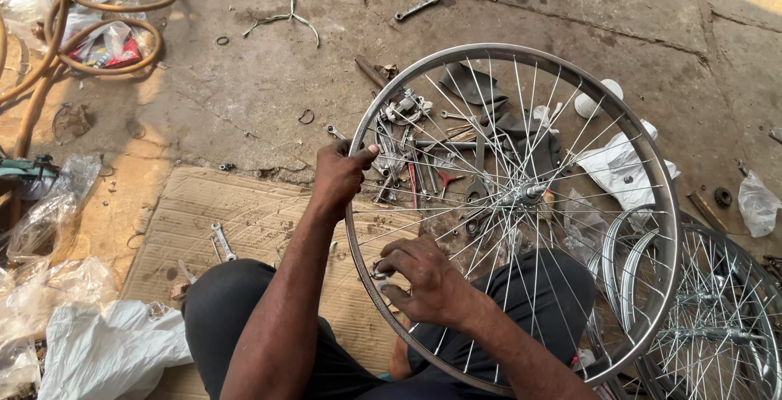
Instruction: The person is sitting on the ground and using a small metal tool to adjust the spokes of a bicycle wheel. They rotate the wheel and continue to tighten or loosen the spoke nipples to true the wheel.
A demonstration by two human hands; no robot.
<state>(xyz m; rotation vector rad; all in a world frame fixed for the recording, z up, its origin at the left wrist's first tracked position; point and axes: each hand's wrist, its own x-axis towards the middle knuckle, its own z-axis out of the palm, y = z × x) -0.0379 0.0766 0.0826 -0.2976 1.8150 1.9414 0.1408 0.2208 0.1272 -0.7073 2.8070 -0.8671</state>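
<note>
A silver bicycle wheel (652, 164) with many thin spokes rests tilted across my lap, its hub (521, 194) near the middle. My left hand (340, 176) grips the rim on its left side, thumb over the top. Lower down, inside the rim, my right hand (423, 279) pinches a small metal piece (381, 274) against a spoke end by the rim. What that piece is cannot be made out.
Loose tools and parts (415, 156) lie on the concrete under the wheel. Two more wheels (717, 318) lean at the right. A flattened cardboard sheet (236, 213) holds a spanner (221, 239). Another spanner (417, 7) lies far back; hoses (90, 9) and plastic bags (90, 343) sit at the left.
</note>
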